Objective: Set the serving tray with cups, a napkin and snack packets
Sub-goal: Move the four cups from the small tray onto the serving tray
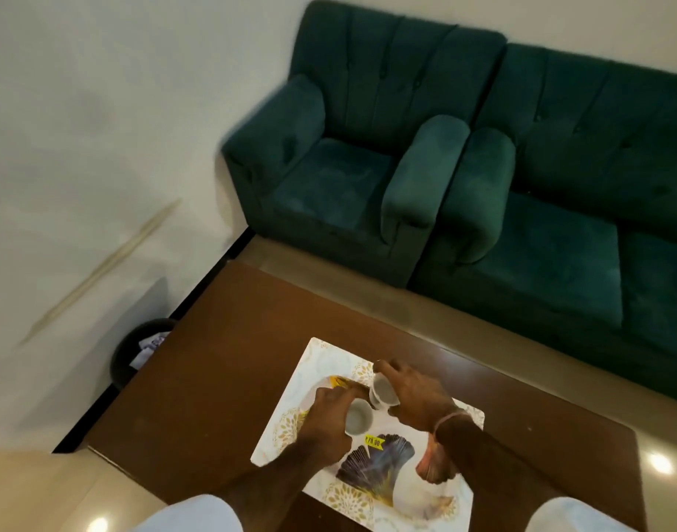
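Note:
A white serving tray (313, 362) with gold and dark leaf patterns lies on the brown table. My left hand (331, 410) grips a small pale cup (359, 417) standing on the tray. My right hand (413, 389) holds a second pale cup (383, 391), tilted on its side just above the tray, right beside the first. A yellow snack packet (342, 382) lies on the tray, partly hidden under my left hand. A yellow price sticker (374, 441) sits near the tray's middle. No napkin is visible.
The brown wooden table (229, 362) has the tray near its front. A black bin (137, 355) with paper in it stands at the table's left edge by the wall. A green armchair (348, 167) and a green sofa (582, 224) stand beyond the table.

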`<state>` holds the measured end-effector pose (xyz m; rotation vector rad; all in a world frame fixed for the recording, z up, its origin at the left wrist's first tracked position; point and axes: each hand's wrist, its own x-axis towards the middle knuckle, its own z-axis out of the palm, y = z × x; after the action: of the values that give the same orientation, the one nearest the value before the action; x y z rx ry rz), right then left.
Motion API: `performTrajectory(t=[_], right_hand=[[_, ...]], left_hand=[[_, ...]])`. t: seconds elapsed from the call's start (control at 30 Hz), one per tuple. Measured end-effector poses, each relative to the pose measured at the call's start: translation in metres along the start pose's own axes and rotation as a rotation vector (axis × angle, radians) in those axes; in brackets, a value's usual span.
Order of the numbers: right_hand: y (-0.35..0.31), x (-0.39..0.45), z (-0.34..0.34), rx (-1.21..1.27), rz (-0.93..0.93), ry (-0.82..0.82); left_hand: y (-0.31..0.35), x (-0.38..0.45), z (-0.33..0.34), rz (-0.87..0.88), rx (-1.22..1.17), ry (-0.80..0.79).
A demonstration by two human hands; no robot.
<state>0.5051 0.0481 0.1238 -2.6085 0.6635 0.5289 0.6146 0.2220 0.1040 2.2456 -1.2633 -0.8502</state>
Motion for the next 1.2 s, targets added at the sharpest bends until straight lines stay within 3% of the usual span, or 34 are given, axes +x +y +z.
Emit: performTrajectory(t=[0.4, 0.73, 1.2], right_hand=[[0.013, 0.056, 0.101, -0.119, -0.096, -0.117], [0.027, 0.058, 0.130, -0.195, -0.223, -0.061], [0.024, 0.044, 0.091, 0.004, -0.041, -0.061]], left_hand=[[-0.064, 0.010, 0.090, 0.002, 0.007, -0.055], [-0.072, 0.014, 0.129, -0.019, 0.018, -0.077], [-0.052, 0.024, 0.072, -0.041, 0.030, -0.034]])
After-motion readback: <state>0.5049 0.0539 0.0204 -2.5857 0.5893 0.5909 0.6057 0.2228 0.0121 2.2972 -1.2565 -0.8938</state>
